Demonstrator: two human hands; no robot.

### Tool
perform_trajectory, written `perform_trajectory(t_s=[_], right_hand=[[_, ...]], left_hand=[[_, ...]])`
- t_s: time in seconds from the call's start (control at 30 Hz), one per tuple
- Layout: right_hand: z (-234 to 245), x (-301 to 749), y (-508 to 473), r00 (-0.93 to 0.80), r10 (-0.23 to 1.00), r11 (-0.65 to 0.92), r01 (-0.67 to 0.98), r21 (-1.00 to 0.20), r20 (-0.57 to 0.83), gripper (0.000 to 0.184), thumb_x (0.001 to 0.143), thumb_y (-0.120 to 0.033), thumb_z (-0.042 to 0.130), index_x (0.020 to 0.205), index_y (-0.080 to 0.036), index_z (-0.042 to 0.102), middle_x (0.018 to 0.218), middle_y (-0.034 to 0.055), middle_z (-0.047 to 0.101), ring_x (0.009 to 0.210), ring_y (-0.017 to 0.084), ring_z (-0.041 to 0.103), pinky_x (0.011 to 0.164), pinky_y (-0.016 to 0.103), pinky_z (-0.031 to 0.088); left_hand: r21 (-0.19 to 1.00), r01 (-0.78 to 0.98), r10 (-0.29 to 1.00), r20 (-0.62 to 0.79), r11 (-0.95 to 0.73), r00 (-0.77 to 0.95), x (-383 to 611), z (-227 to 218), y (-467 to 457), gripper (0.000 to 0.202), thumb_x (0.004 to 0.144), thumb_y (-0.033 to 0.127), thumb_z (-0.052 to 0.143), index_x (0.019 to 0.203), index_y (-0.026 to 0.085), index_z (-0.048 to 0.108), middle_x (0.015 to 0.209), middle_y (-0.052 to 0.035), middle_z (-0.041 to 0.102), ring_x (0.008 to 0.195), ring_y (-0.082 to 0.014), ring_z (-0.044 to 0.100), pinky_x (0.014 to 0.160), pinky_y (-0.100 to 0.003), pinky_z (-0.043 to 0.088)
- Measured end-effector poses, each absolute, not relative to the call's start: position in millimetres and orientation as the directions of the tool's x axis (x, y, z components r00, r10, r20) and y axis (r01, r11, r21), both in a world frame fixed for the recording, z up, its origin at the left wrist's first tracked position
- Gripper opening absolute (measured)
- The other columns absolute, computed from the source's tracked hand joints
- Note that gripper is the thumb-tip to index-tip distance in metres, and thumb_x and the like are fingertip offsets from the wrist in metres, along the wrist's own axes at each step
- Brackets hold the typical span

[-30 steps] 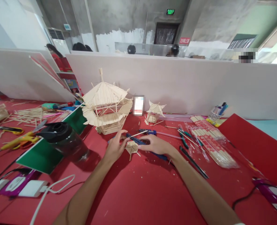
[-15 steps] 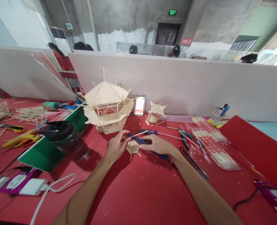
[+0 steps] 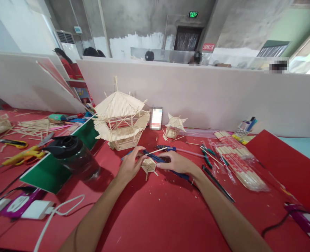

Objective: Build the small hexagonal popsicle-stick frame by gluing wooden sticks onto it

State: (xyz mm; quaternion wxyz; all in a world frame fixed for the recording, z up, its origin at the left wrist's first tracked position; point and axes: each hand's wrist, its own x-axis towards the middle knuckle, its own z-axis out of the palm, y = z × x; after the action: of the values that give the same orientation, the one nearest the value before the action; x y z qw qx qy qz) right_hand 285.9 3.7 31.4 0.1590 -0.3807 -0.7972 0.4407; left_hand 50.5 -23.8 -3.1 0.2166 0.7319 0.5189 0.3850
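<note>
Fingers of my left hand (image 3: 131,164) are pinched together at the near end of a thin wooden stick (image 3: 159,151). My right hand (image 3: 176,163) is closed around a long dark blue tool (image 3: 155,157), whose exact kind I cannot make out; it slants down under the palm. Between the two hands, a small six-sided web of sticks (image 3: 149,166) lies low, with stick ends jutting out. Just behind my hands is a blue glue gun (image 3: 168,148) with a pale glue stick trailing right. Fingertips of both hands are partly hidden.
A large stick pavilion (image 3: 120,120) and a small one (image 3: 175,125) stand behind. At left are a dark water bottle (image 3: 75,157), a green board (image 3: 48,175) and a yellow glue gun (image 3: 25,156). Bagged sticks (image 3: 240,164), pliers (image 3: 206,155) and a black rod (image 3: 218,183) lie right.
Almost nothing differs. The stick and the web of sticks have shifted very slightly; both hands keep their places.
</note>
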Motion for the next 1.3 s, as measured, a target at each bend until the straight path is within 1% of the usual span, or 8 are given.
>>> perform_trajectory(t_s=[0.2, 0.33, 0.57, 0.63, 0.73, 0.83, 0.93, 1.3], right_hand=[[31.6, 284.6, 2.8, -0.658, 0.751, 0.344, 0.46, -0.818, -0.054, 0.037, 0.087, -0.046, 0.061, 0.111, -0.019, 0.07, 0.08, 0.0013, 0.066, 0.069, 0.016, 0.057, 0.062, 0.026, 0.041], [33.8, 284.1, 1.9, -0.653, 0.755, 0.349, 0.48, -0.805, -0.062, 0.035, 0.087, -0.046, 0.061, 0.104, -0.017, 0.072, 0.074, 0.0009, 0.064, 0.066, 0.015, 0.055, 0.059, 0.025, 0.039], [34.0, 283.6, 2.0, -0.646, 0.76, 0.356, 0.498, -0.791, -0.065, 0.033, 0.086, -0.046, 0.061, 0.098, -0.017, 0.072, 0.073, 0.0003, 0.064, 0.065, 0.015, 0.054, 0.059, 0.025, 0.038], [33.0, 283.0, 2.4, -0.649, 0.759, 0.359, 0.497, -0.79, -0.063, 0.034, 0.087, -0.047, 0.061, 0.098, -0.017, 0.072, 0.074, 0.0005, 0.065, 0.067, 0.015, 0.055, 0.06, 0.025, 0.038], [31.9, 281.3, 2.2, -0.654, 0.754, 0.366, 0.501, -0.785, -0.066, 0.034, 0.086, -0.047, 0.062, 0.1, -0.017, 0.073, 0.079, 0.0015, 0.067, 0.071, 0.016, 0.057, 0.063, 0.025, 0.04], [31.0, 279.3, 1.0, -0.649, 0.757, 0.371, 0.525, -0.766, -0.078, 0.036, 0.084, -0.047, 0.064, 0.101, -0.017, 0.073, 0.083, 0.0026, 0.069, 0.074, 0.017, 0.058, 0.067, 0.025, 0.041], [29.0, 278.1, 0.3, -0.666, 0.739, 0.378, 0.535, -0.755, -0.101, 0.035, 0.083, -0.048, 0.064, 0.095, -0.016, 0.073, 0.078, 0.0018, 0.068, 0.069, 0.016, 0.056, 0.065, 0.025, 0.041], [30.2, 274.8, 1.1, -0.723, 0.661, 0.315, 0.507, -0.802, -0.198, 0.028, 0.085, -0.04, 0.06, 0.084, -0.015, 0.071, 0.066, -0.0008, 0.061, 0.061, 0.012, 0.051, 0.057, 0.023, 0.035]], left_hand=[[0.717, 0.592, 0.926, 0.343, -0.368, 0.161, 50.8, -2.9, -24.3, 0.03, 0.094, 0.045, 0.05, 0.116, 0.025, 0.053, 0.093, -0.0018, 0.074, 0.087, -0.0197, 0.071, 0.072, -0.027, 0.053], [0.71, 0.598, 0.925, 0.338, -0.372, 0.174, 50.4, -2.0, -24.2, 0.031, 0.094, 0.047, 0.049, 0.116, 0.025, 0.052, 0.094, -0.0017, 0.073, 0.087, -0.0197, 0.07, 0.073, -0.027, 0.052], [0.61, 0.66, 0.881, 0.437, -0.439, 0.183, 48.5, -1.6, -21.8, 0.027, 0.095, 0.044, 0.049, 0.109, 0.023, 0.058, 0.093, -0.0032, 0.066, 0.087, -0.0189, 0.064, 0.079, -0.029, 0.05], [0.58, 0.678, 0.866, 0.468, -0.451, 0.176, 48.5, 0.5, -22.4, 0.029, 0.095, 0.045, 0.048, 0.108, 0.022, 0.059, 0.098, -0.0053, 0.064, 0.09, -0.0198, 0.063, 0.082, -0.031, 0.05], [0.526, 0.69, 0.839, 0.493, -0.497, 0.228, 47.7, 4.9, -25.0, 0.03, 0.096, 0.04, 0.048, 0.117, 0.023, 0.059, 0.12, -0.0093, 0.059, 0.112, -0.0226, 0.058, 0.093, -0.034, 0.049], [0.485, 0.688, 0.834, 0.417, -0.54, 0.361, 45.1, 7.5, -27.2, 0.036, 0.097, 0.026, 0.044, 0.132, 0.028, 0.053, 0.136, -0.0067, 0.055, 0.121, -0.0213, 0.056, 0.098, -0.034, 0.048], [0.471, 0.677, 0.825, 0.315, -0.565, 0.469, 42.0, 6.7, -26.5, 0.049, 0.093, 0.015, 0.044, 0.138, 0.033, 0.049, 0.134, -0.0021, 0.06, 0.118, -0.0188, 0.06, 0.096, -0.032, 0.05], [0.556, 0.611, 0.807, 0.213, -0.563, 0.55, 33.9, 8.2, -24.0, 0.051, 0.084, 0.004, 0.048, 0.128, 0.027, 0.061, 0.123, -0.0031, 0.068, 0.113, -0.0194, 0.063, 0.093, -0.03, 0.049]])
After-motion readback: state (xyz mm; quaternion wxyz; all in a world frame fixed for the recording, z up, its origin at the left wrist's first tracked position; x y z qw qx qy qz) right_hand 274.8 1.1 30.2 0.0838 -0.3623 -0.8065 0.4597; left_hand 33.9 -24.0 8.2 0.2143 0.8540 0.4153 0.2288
